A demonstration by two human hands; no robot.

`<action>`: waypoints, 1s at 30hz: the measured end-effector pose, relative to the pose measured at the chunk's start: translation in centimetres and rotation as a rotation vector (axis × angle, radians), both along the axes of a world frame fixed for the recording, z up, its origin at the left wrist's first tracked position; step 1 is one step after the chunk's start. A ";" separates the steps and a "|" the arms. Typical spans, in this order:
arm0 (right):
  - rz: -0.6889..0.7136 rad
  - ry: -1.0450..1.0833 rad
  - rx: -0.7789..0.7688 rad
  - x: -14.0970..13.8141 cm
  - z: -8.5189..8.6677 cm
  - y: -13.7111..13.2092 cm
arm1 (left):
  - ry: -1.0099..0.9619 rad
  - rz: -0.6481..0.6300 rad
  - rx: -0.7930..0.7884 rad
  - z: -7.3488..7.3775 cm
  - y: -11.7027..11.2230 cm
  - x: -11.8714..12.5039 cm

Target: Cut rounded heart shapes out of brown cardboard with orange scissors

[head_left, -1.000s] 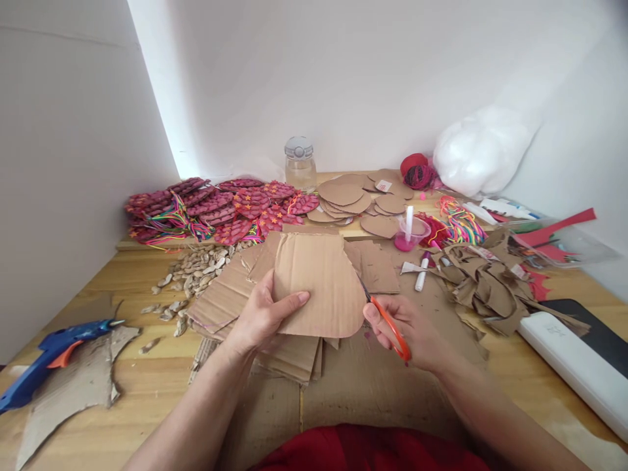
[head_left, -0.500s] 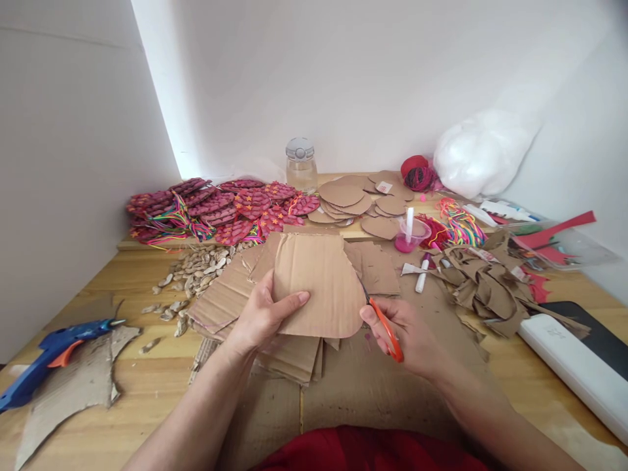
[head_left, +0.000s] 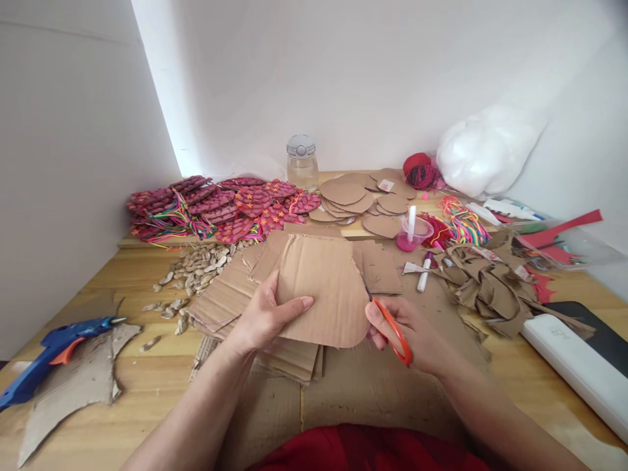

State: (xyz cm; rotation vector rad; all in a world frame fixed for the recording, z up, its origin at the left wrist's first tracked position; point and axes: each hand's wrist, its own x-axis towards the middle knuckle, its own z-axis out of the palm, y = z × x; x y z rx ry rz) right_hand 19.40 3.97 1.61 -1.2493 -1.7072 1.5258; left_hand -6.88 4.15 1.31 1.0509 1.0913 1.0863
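Note:
My left hand (head_left: 265, 315) grips the left edge of a brown cardboard piece (head_left: 326, 288) with a rounded lower right corner, holding it tilted above a stack of cardboard sheets (head_left: 230, 294). My right hand (head_left: 409, 333) is closed on orange-handled scissors (head_left: 390, 326), whose blades meet the piece's right edge. A large cardboard sheet (head_left: 373, 386) lies under both hands.
A blue glue gun (head_left: 52, 350) rests on a cardboard scrap at the left. Seeds (head_left: 196, 269), pink decorated pieces (head_left: 220, 206), cardboard circles (head_left: 350, 195), a jar (head_left: 301, 159), a pink cup (head_left: 413, 232), cardboard offcuts (head_left: 490, 284), coloured cords (head_left: 461, 222) and a white device (head_left: 572, 360) surround the work.
The cardboard piece has turned slightly and dropped a little in my left hand. My right hand with the scissors has shifted slightly along the piece's right edge.

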 end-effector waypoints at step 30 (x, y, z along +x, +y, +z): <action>-0.062 0.028 -0.083 -0.6 0.5 -0.5 | -0.050 0.068 0.001 0.2 0.2 0.1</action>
